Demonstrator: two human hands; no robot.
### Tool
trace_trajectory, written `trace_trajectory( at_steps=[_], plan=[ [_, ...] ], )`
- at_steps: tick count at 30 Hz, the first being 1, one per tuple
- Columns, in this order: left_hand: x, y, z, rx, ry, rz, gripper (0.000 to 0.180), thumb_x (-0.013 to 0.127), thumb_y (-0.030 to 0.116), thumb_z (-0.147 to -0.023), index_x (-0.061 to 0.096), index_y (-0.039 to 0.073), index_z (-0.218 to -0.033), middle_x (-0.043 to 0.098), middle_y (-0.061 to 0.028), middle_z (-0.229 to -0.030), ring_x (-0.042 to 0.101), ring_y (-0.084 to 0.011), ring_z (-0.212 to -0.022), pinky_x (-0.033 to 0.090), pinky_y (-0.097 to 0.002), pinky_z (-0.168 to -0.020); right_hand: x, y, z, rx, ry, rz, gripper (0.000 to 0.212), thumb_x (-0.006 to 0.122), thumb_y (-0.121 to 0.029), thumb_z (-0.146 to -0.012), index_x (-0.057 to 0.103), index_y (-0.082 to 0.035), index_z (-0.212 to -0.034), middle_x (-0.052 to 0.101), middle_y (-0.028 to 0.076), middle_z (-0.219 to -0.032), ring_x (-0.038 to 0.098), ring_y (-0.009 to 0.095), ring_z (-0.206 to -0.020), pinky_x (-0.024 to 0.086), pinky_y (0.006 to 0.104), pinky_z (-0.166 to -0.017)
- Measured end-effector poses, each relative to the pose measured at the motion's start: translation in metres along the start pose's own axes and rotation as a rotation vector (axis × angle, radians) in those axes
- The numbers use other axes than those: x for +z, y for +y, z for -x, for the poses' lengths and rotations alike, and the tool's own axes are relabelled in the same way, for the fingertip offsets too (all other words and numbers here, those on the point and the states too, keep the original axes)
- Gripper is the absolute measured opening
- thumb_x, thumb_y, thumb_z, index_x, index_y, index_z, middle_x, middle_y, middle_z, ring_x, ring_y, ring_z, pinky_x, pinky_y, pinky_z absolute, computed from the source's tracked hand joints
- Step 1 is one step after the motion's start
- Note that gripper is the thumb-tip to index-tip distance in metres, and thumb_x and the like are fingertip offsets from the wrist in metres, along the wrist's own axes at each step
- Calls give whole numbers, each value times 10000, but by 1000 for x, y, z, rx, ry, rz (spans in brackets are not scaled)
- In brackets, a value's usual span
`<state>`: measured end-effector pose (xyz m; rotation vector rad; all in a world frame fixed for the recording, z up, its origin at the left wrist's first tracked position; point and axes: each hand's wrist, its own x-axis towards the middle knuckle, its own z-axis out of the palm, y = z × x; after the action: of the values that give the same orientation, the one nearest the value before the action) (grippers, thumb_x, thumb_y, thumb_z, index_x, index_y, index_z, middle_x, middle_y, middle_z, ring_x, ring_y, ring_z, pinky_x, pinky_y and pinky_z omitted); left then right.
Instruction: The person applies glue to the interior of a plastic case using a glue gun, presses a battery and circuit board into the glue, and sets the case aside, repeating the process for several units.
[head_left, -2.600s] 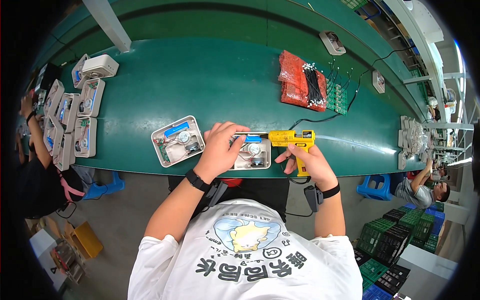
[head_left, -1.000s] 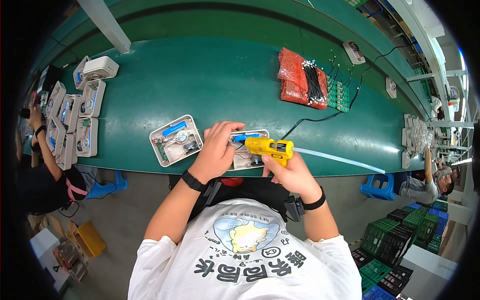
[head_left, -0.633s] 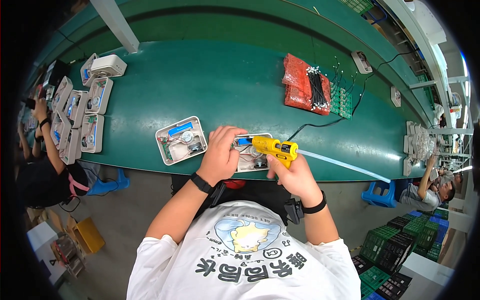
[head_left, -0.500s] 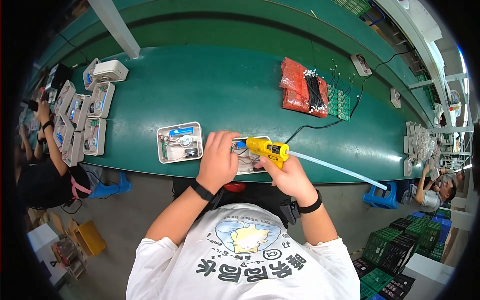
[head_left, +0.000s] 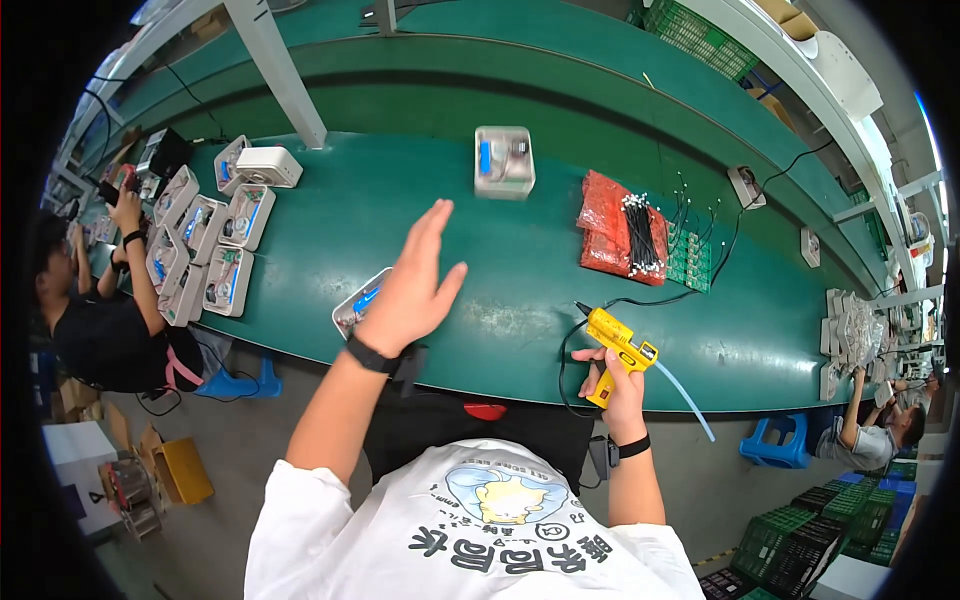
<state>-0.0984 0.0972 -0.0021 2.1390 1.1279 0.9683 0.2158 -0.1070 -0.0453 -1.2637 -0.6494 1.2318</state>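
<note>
My right hand is closed round the handle of a yellow hot glue gun, its nozzle pointing up and left over the table. A pale glue stick sticks out of its back end. My left hand is open and holds nothing, fingers together and stretched forward, thumb apart. Beneath it, partly hidden, lies a white open housing with a blue cell inside. Farther away, a second white housing with a blue part and wires inside looks motion-blurred, apart from both hands.
On the green table, a red bag, black wires and green circuit boards lie at right. Several housings are grouped at left, near a co-worker. A black cord crosses the right side.
The housing that was under the glue gun has gone to the far side of the table. My left hand has reached forward and opened. The glue gun has swung nozzle-up, away from the housings.
</note>
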Motion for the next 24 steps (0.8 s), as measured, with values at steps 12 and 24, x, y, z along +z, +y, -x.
trace_trajectory(
  at_steps=[12,24],
  plan=[
    [-41,27,66,-5,-390,-274,1054,977,356,-714,493,107,-1618,649,-149,-1519,637,-361,-1351,473,-547,-1124,-4,6,-9,-38,46,-94,267,573,-277,-1158,620,-15,-1129,752,325,-1196,605,162,-593,601,358,-579],
    [11,10,63,62,-299,-189,302,868,200,-875,815,69,-1142,794,-83,-1256,731,-309,-1107,603,-417,-941,-8,13,-3,-108,-7,-102,263,581,-272,-1142,610,-10,-1144,742,322,-1189,609,176,-616,601,367,-601]
  ],
)
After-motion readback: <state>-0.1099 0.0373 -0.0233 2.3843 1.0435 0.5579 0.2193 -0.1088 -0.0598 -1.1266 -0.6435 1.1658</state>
